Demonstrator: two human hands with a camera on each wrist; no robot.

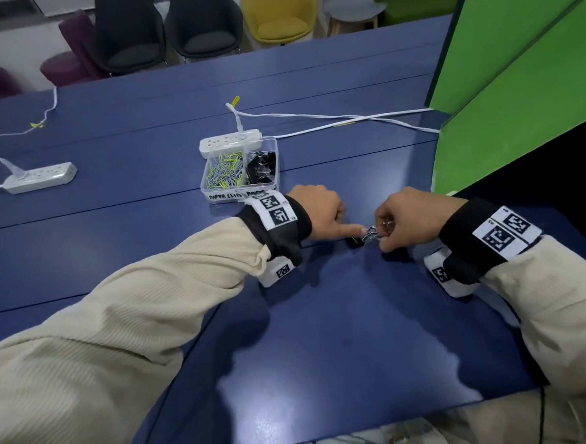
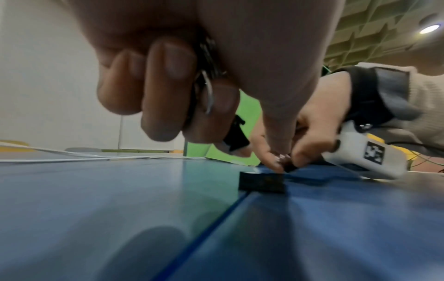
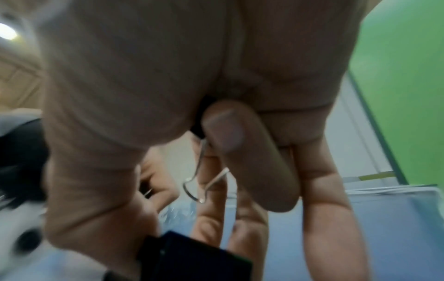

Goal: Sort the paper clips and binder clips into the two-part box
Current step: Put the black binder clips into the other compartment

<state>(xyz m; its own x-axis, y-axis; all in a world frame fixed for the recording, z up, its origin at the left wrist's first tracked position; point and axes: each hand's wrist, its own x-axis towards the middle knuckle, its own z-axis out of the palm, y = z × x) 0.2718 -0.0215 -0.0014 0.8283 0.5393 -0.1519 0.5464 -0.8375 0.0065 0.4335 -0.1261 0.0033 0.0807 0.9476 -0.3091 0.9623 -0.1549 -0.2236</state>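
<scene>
my right hand [image 1: 410, 219] pinches a binder clip [image 1: 363, 240] lying on the surface [image 1: 325, 322]; my left hand [image 1: 321, 209], apparently clutching other clips, presses it. wire may spring loose. beyond, the two-part box [image 1: 238, 170] holds sorted clips.

a blue bench [image 1: 325, 322] fronts black chairs [image 1: 166, 27] and a yellow chair [image 1: 279, 13]; green partition [image 1: 523, 80] at right; ceiling lamp [image 2: 430, 28] lit.
</scene>
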